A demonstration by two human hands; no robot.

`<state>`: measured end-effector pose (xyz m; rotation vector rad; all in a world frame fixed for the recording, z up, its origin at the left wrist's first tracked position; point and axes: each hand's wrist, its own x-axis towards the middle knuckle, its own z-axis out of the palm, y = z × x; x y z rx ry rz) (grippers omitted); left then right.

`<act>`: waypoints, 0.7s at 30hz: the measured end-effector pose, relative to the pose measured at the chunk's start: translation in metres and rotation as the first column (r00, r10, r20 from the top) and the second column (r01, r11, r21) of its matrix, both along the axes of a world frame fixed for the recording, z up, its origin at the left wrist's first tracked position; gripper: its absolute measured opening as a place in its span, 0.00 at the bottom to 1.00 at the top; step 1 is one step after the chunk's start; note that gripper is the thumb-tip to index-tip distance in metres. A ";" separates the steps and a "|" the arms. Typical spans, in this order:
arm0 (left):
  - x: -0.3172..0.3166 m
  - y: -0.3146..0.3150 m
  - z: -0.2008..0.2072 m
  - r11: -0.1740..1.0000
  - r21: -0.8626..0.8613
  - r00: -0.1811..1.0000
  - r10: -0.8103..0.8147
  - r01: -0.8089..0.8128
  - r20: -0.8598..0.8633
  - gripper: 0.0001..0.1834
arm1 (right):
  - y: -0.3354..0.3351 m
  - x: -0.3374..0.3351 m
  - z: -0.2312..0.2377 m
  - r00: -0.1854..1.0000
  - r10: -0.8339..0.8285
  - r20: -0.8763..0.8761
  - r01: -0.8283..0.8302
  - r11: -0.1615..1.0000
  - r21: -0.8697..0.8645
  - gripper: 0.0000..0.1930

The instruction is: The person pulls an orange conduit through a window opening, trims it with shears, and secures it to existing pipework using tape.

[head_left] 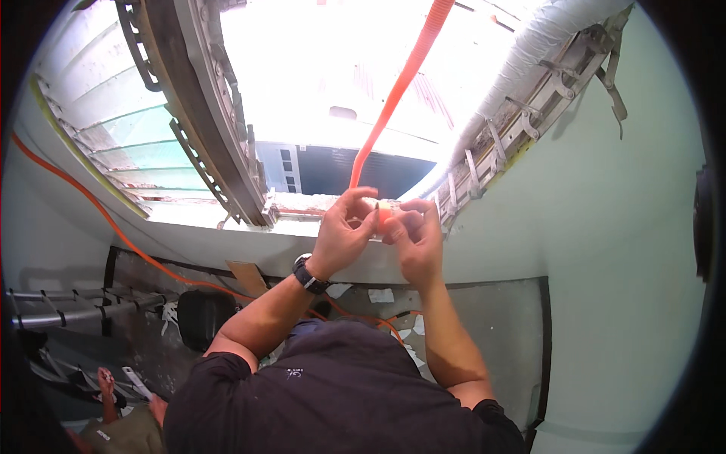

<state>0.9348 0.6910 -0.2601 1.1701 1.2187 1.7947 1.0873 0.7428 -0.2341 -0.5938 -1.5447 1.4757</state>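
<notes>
In front of the window sill, both my hands are raised and close together. My left hand (342, 236), with a dark watch on its wrist, has its thumb and fingers pinched on a short orange piece (384, 215) with a pale top edge. My right hand (417, 240) grips the same piece from the other side, fingers bent around it. An orange corrugated conduit (395, 98) comes down through the window opening and ends behind my left fingers. Whether the short piece joins this conduit is hidden by my fingers.
Louvre frames with metal clips (522, 113) flank the opening; a white-wrapped pipe (529, 53) runs along the right one. Another orange conduit (98, 208) crosses the left wall to the floor. A ladder (91, 310) and a co-worker's hand (107, 384) are at lower left.
</notes>
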 end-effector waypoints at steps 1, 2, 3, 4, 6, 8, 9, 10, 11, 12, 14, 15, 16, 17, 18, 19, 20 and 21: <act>0.002 0.001 0.002 1.000 -0.005 1.000 0.001 -0.001 0.007 0.11 | 0.004 0.004 0.001 1.000 0.001 0.007 -0.001 1.000 -0.005 0.11; 0.003 0.003 0.003 1.000 0.002 1.000 -0.014 0.014 -0.027 0.10 | 0.007 0.008 0.001 0.999 0.038 0.001 -0.038 0.998 -0.056 0.11; 0.005 0.005 0.004 1.000 0.008 0.998 -0.029 0.030 -0.061 0.10 | 0.008 0.012 0.001 0.997 0.075 -0.008 -0.075 0.991 -0.107 0.10; 0.008 0.004 0.004 0.998 -0.020 0.997 -0.054 0.053 -0.058 0.11 | 0.009 0.015 -0.003 0.994 0.083 -0.065 -0.092 0.982 -0.167 0.11; 0.008 0.006 0.001 0.997 -0.041 0.997 -0.072 0.072 0.018 0.11 | 0.001 0.017 0.007 0.997 0.071 -0.029 -0.073 0.993 -0.090 0.13; 0.011 0.009 -0.001 0.993 -0.067 0.991 -0.094 0.100 0.091 0.11 | -0.005 0.020 0.014 0.999 0.050 0.000 -0.050 0.999 -0.017 0.15; 0.013 0.011 0.000 0.983 -0.116 0.982 -0.123 0.140 0.142 0.10 | -0.006 0.023 0.015 0.992 -0.012 0.124 -0.011 0.983 0.181 0.16; 0.016 0.012 -0.001 0.970 -0.163 0.970 -0.148 0.181 0.195 0.09 | -0.005 0.026 0.015 0.968 -0.096 0.230 0.003 0.927 0.374 0.18; 0.018 0.012 0.000 0.970 -0.156 0.968 -0.152 0.185 0.202 0.09 | -0.005 0.027 0.013 0.966 -0.100 0.238 0.002 0.925 0.379 0.18; 0.020 0.011 0.001 0.972 -0.115 0.958 -0.176 0.206 0.228 0.10 | -0.002 0.028 0.008 0.979 -0.078 0.186 0.015 0.948 0.317 0.18; 0.022 0.012 0.000 0.972 -0.068 0.946 -0.203 0.227 0.254 0.10 | -0.001 0.030 0.009 0.989 -0.061 0.135 0.025 0.966 0.257 0.18; 0.023 0.013 -0.005 0.973 -0.016 0.949 -0.220 0.229 0.226 0.11 | -0.002 0.032 0.012 0.994 -0.023 0.107 0.001 0.981 0.194 0.17; 0.023 0.014 -0.008 0.972 0.037 0.952 -0.235 0.233 0.198 0.12 | -0.002 0.033 0.014 0.997 0.014 0.077 -0.024 0.991 0.129 0.17; 0.024 0.016 -0.010 0.971 0.041 0.950 -0.239 0.236 0.199 0.12 | -0.002 0.034 0.014 0.997 0.010 0.079 -0.021 0.991 0.133 0.17; 0.024 0.018 -0.012 0.972 0.048 0.954 -0.234 0.229 0.189 0.12 | -0.001 0.035 0.013 0.995 -0.009 0.095 -0.006 0.987 0.163 0.17; 0.025 0.019 -0.013 0.973 0.055 0.957 -0.229 0.222 0.178 0.12 | 0.001 0.036 0.013 0.993 -0.030 0.111 0.008 0.981 0.194 0.17; 0.026 0.020 -0.012 0.973 0.057 0.956 -0.231 0.224 0.180 0.12 | 0.002 0.037 0.011 0.993 -0.032 0.112 0.009 0.981 0.195 0.17; 0.026 0.020 -0.011 0.971 0.054 0.956 -0.237 0.231 0.175 0.12 | 0.004 0.038 0.010 0.991 -0.048 0.124 0.016 0.970 0.243 0.17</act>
